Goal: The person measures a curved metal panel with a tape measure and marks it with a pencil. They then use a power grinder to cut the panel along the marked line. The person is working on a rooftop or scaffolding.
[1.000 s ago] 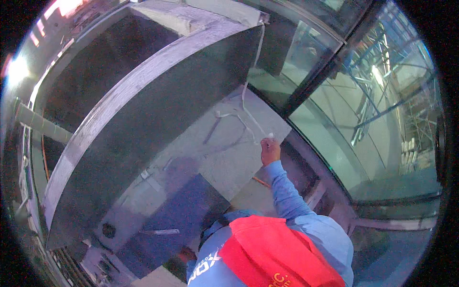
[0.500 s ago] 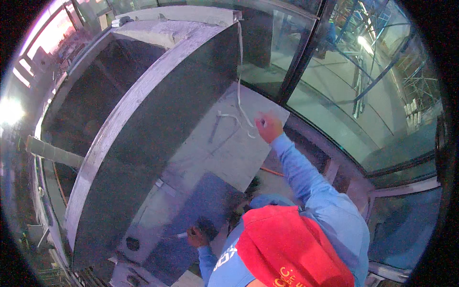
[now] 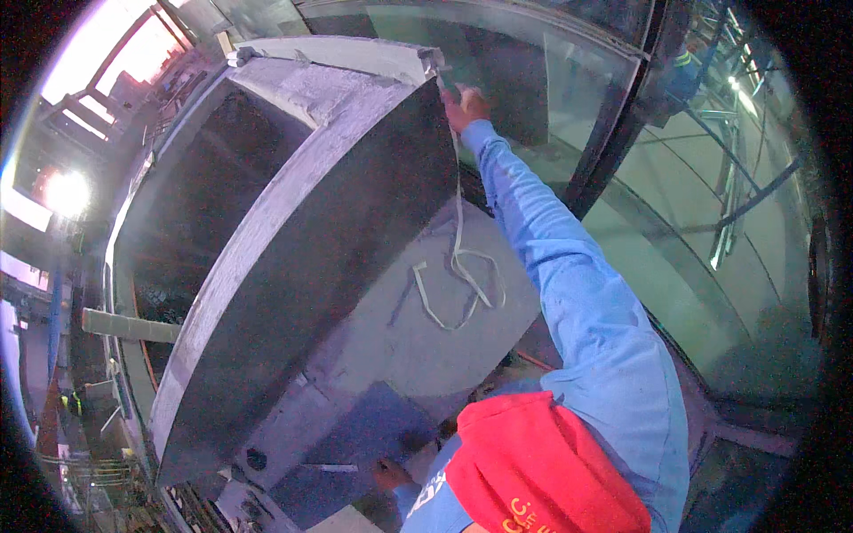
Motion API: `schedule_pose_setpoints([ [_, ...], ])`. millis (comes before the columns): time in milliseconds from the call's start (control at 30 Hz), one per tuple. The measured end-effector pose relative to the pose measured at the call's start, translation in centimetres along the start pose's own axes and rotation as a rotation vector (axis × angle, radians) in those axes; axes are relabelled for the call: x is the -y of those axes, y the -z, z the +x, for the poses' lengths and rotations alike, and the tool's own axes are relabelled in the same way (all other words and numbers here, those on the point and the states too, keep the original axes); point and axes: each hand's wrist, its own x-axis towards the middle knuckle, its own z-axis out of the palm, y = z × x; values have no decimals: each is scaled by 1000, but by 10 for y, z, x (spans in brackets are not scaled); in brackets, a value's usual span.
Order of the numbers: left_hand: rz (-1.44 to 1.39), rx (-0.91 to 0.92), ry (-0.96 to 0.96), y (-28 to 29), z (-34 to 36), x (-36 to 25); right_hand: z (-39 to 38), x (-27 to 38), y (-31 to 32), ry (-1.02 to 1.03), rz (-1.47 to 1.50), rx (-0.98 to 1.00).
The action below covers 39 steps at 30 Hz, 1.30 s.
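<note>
1. The right hand (image 3: 466,104) reaches far up to the top corner of a big dark metal box (image 3: 302,258).
2. Its grip is pinched shut on a thin white strip (image 3: 458,222).
3. The strip hangs down the box's edge and curls in loops on a flat grey panel (image 3: 400,355) below.
4. The left hand (image 3: 389,473) is low down near the panel. I cannot tell if its grip is shut.
5. Big glass windows (image 3: 675,266) are on the right.

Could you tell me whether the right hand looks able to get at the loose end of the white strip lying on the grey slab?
Probably not from there: the right hand is stretched up at the strip's top, by the panel corner. The loose end coils on the grey slab well below it; nothing covers it.
</note>
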Motion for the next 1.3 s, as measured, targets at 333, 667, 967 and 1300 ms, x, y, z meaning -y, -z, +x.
schedule_pose_setpoints([
  [333,-165,542,-32,-15,-89,-6,29,14,-1,219,98,200],
  [667,187,456,-278,-21,-62,-47,-167,-9,11,499,67,775],
  [967,-41,420,-185,24,-83,-61,-208,-193,-21,148,-68,970],
  [1300,-450,861,311,-2,-106,-24,-349,-196,-57,357,-446,1249],
])
